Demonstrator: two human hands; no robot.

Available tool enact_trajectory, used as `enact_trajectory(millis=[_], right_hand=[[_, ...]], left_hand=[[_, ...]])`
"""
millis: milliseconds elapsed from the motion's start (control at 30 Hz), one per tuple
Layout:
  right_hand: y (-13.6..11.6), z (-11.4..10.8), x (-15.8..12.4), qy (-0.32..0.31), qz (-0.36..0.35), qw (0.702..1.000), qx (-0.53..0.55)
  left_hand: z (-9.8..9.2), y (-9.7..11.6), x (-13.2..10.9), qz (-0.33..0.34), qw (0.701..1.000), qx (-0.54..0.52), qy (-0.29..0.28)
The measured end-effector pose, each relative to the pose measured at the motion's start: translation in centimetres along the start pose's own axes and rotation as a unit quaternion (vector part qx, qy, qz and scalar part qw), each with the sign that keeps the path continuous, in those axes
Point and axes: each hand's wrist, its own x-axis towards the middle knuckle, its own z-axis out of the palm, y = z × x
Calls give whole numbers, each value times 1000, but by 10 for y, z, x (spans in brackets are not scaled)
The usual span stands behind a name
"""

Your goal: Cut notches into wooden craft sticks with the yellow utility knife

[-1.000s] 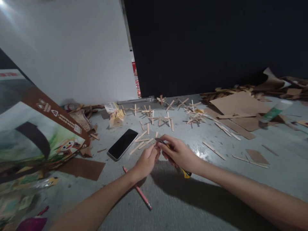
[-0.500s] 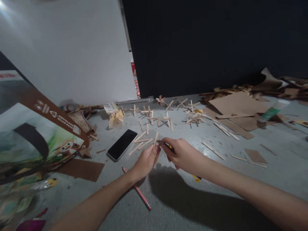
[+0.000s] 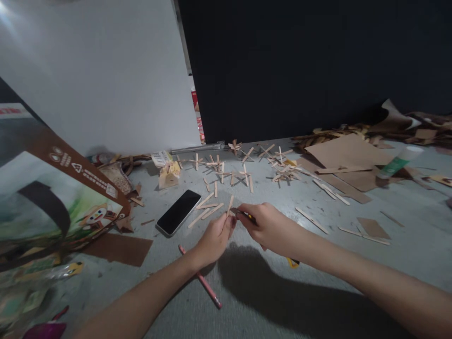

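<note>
My left hand [image 3: 214, 239] pinches a short wooden craft stick [image 3: 230, 204], which points up and away from me. Wrapped round a yellow-and-black utility knife [image 3: 252, 218], my right hand [image 3: 263, 224] is closed, with the blade end close beside the stick. Whether the blade touches the wood I cannot tell. Several loose craft sticks [image 3: 205, 214] lie just beyond my left hand, next to a black-screened phone [image 3: 179, 212]. Under my left forearm is a pink pencil [image 3: 208, 289]. A yellow-and-black piece [image 3: 293, 262] shows below my right forearm.
Crossed-stick pieces [image 3: 245, 175] stand and lie across the back. Cardboard sheets [image 3: 348, 153] and a green-and-white glue stick [image 3: 400, 162] are at the right. A printed paper bag [image 3: 88, 188] stands at the left. White [image 3: 106, 75] and black panels [image 3: 300, 70] rise behind.
Both hands keep their grips. The knife and my right hand have shifted very slightly at the stick, and the stick leans a little more to the right.
</note>
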Motion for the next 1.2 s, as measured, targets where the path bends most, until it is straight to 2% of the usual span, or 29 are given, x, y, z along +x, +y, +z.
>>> enact_trajectory(millis=[633,767,933,1200], right_hand=[[7,10,4,5,-3,1000,19],[10,11,3,-25,30,997,71],[15,10,5,-79,68,978,181],[21,16,8,-92,68,964,242]], left_hand=[[0,-1,0,15,1000,17,1],[-1,0,0,11,1000,25,-6],[-2,-1,0,5,999,32,-11],[-2,-2,-1,24,998,54,-8]])
